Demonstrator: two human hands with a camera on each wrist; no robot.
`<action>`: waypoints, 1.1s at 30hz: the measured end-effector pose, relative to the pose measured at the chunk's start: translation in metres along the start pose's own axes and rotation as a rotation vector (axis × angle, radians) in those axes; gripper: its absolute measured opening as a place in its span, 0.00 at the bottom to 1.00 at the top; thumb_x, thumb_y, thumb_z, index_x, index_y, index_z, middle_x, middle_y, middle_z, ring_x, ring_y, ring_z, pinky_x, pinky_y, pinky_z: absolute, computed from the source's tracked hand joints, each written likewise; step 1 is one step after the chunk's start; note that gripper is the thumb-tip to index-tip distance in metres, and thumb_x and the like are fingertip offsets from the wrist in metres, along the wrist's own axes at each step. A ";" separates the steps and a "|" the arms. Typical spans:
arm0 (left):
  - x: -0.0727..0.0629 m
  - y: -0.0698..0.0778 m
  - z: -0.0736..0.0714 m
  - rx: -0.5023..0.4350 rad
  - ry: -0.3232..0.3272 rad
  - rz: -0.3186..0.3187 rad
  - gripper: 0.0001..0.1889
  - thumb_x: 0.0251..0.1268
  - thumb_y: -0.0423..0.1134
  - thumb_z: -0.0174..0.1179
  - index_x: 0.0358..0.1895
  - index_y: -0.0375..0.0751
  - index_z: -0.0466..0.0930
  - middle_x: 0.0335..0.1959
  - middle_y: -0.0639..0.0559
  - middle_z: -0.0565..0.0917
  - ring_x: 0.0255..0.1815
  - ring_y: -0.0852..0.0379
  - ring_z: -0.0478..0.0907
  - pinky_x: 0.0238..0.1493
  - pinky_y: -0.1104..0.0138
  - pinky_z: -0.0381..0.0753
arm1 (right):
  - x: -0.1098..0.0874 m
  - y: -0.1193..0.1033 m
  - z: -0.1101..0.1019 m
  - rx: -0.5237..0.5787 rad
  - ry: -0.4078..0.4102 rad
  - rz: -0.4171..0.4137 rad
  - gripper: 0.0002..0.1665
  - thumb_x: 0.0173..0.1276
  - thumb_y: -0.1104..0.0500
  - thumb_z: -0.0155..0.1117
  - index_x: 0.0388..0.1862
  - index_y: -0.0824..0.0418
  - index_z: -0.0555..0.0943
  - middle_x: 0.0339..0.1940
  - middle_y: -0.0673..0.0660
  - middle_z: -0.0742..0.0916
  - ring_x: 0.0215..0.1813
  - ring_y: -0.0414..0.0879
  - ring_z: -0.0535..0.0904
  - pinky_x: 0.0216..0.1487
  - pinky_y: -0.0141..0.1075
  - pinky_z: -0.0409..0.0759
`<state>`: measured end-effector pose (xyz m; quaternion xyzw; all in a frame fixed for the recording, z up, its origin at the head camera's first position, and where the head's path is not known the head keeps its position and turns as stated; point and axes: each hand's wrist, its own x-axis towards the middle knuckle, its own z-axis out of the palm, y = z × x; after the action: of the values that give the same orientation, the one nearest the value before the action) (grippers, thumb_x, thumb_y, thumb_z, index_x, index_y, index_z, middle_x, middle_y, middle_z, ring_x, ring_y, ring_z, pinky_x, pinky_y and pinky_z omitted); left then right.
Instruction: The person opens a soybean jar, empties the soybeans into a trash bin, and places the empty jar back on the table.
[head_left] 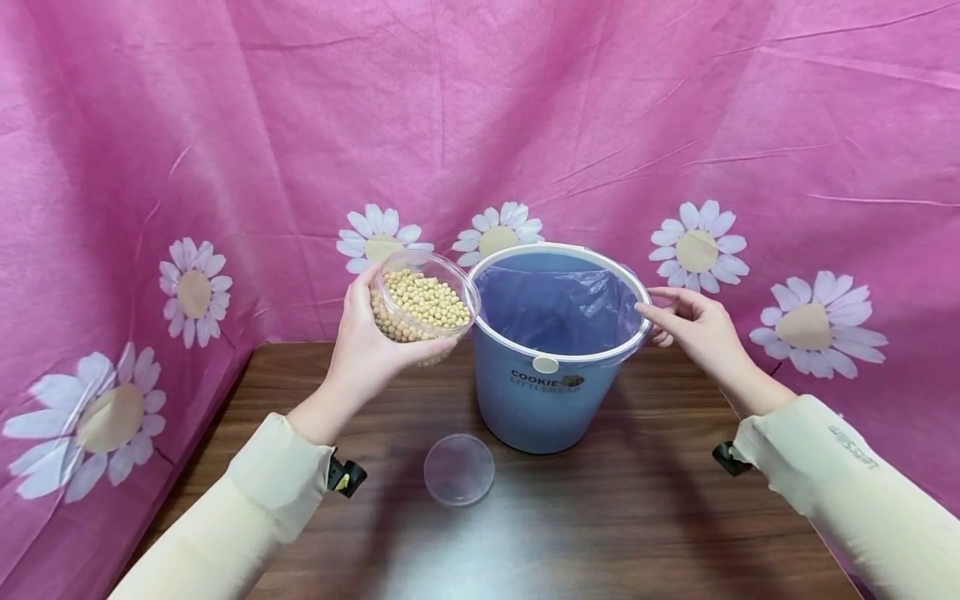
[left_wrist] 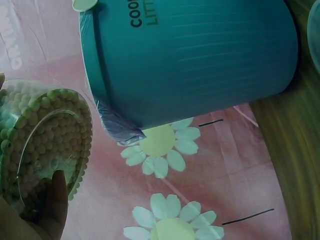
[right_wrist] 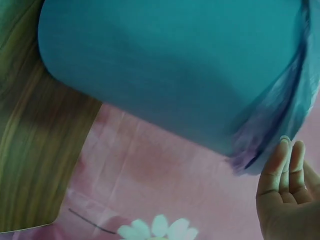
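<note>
My left hand (head_left: 367, 346) grips an uncapped clear plastic jar (left_wrist: 50, 142), its thumb across the base. Pale yellow soybeans (head_left: 431, 302) fill much of the jar, which tilts toward the trash can at the can's left rim. The blue trash can (head_left: 536, 408) stands upright, with a white rim ring and a translucent purple bag (head_left: 555, 308) lining it. At the can's right side, my right hand (head_left: 697, 333) holds the rim between thumb and fingers. In the right wrist view, its fingers (right_wrist: 275, 167) are beside the bag's folded-over edge.
A round clear lid (head_left: 459, 471) lies flat on the brown wooden table (head_left: 600, 533), in front of the trash can. Pink cloth (head_left: 480, 108) printed with white daisies hangs behind the table and along both sides.
</note>
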<state>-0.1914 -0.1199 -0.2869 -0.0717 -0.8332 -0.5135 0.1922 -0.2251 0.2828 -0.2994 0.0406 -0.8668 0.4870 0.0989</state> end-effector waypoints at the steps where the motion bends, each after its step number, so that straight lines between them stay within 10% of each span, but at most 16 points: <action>1: 0.003 0.001 0.000 0.004 0.000 0.014 0.64 0.28 0.50 0.85 0.75 0.50 0.55 0.70 0.46 0.65 0.69 0.52 0.66 0.70 0.52 0.67 | 0.002 0.003 0.000 0.003 0.003 0.006 0.35 0.68 0.49 0.67 0.67 0.67 0.72 0.22 0.38 0.82 0.23 0.33 0.82 0.28 0.28 0.81; 33: 0.055 0.014 0.018 0.346 -0.088 0.143 0.62 0.27 0.64 0.80 0.73 0.47 0.58 0.68 0.46 0.69 0.64 0.47 0.70 0.60 0.47 0.76 | 0.040 0.038 0.028 0.358 -0.091 0.122 0.41 0.71 0.58 0.63 0.78 0.59 0.59 0.35 0.38 0.82 0.28 0.31 0.80 0.22 0.26 0.77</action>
<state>-0.2416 -0.1016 -0.2615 -0.1190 -0.9093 -0.3443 0.2011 -0.2741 0.2797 -0.3374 0.0268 -0.7707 0.6363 0.0208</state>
